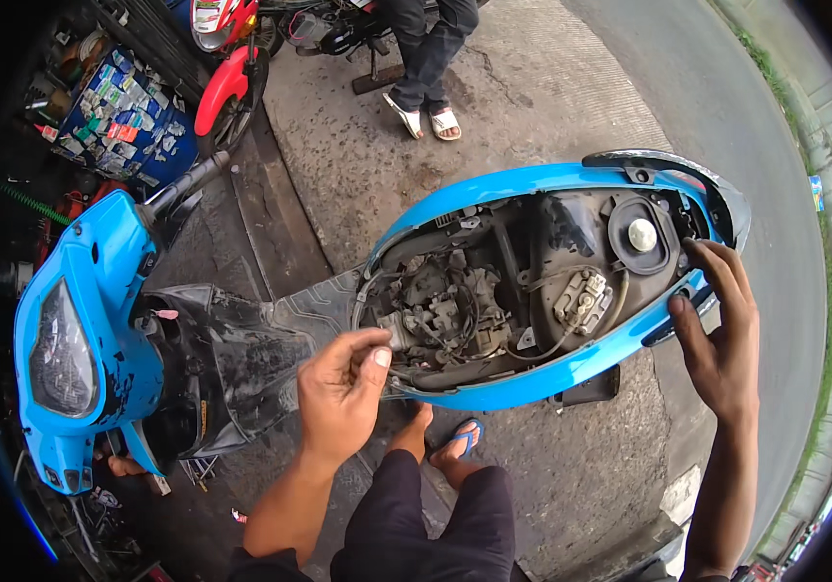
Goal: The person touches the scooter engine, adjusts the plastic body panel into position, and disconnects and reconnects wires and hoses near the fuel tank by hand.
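Observation:
A blue scooter stands in front of me with no seat on it, so its inner parts show. My left hand is above the front edge of the opening, thumb and forefinger pinched together; anything between them is hidden or too small to name. Below its fingertips lies the greasy engine. At the tail, my right hand is spread, fingers and thumb apart, its fingertips by the rear body rim. Near them are the silver fuel cap and a metal fuel-sender unit with a hose on the tank.
The scooter's blue front cowl and dark footboard extend left. A blue drum covered in stickers stands at far left, beside a red motorcycle. A person in white sandals is beyond the scooter. A road runs along the right.

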The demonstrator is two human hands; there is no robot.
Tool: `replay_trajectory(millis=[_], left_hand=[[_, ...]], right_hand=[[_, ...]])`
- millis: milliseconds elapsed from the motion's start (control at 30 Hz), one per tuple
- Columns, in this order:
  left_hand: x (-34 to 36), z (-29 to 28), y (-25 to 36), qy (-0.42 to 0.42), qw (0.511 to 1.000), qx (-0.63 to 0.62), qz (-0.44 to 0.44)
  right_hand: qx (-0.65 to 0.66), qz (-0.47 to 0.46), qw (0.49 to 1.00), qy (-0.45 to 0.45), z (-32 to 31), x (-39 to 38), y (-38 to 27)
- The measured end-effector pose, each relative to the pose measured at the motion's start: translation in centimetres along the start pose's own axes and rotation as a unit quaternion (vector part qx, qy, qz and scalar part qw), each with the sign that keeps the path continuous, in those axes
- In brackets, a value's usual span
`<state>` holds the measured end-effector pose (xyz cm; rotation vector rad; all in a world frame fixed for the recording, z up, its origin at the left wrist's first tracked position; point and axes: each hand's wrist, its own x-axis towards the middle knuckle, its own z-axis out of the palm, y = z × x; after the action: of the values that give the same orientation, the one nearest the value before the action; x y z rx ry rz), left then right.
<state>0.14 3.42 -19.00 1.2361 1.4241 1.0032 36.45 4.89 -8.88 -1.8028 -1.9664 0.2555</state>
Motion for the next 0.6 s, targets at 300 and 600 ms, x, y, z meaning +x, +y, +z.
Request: replay_trajectory(millis=[300, 600], left_hand=[[1.5, 13.6, -26.0, -0.076, 0.978, 0.157, -0.112], [12.8, 17.9, -29.9, -0.113, 0.926, 0.312, 0.181]], right_hand=[[-0.197, 0.037, 0.979, -0.039, 14.7, -1.6, 14.6], [-0.237, 0.018, 0.970, -0.038, 15.7, -1.7, 15.4]])
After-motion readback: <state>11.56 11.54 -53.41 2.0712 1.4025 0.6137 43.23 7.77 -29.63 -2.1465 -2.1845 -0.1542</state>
